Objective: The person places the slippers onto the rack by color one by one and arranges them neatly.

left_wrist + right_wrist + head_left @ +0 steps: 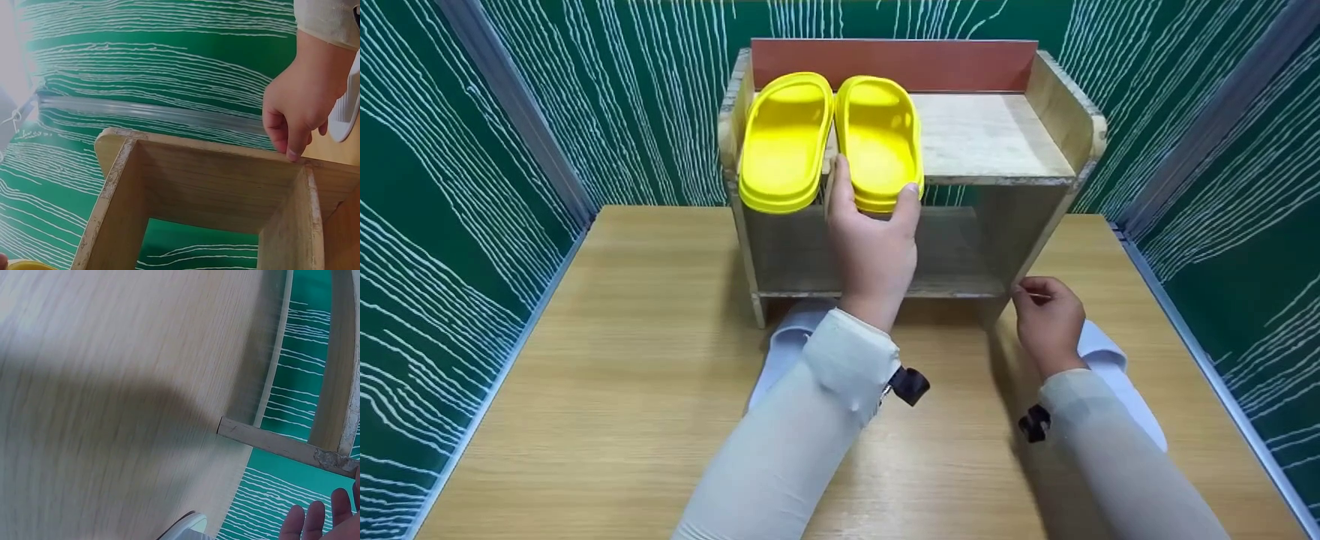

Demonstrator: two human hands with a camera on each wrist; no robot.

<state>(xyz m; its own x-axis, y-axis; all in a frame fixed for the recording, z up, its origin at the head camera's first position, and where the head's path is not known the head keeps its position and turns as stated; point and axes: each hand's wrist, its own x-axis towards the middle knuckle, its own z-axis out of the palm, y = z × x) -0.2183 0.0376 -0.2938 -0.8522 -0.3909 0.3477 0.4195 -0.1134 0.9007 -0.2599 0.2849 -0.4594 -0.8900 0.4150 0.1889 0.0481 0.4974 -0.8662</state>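
Note:
My left hand (874,255) grips the heel end of the right yellow clog (881,142), thumb on one side and fingers on the other. Beside it is the left yellow clog (784,142); both are at the upper shelf of a small wooden rack (990,139), their heels toward me at its front edge. Low on the rack's right side, my right hand (1050,322) holds the upright's front edge between thumb and fingers. The left wrist view shows that right hand (306,101) at the rack's edge. Only part of the right hand's fingers (315,517) appears in the right wrist view.
A white slipper (780,356) lies partly under my left forearm. Another white slipper (1121,382) lies right of my right wrist, partly covered by the sleeve. The rack stands on a wooden tabletop (622,360) with green, white-streaked walls (427,225) around it.

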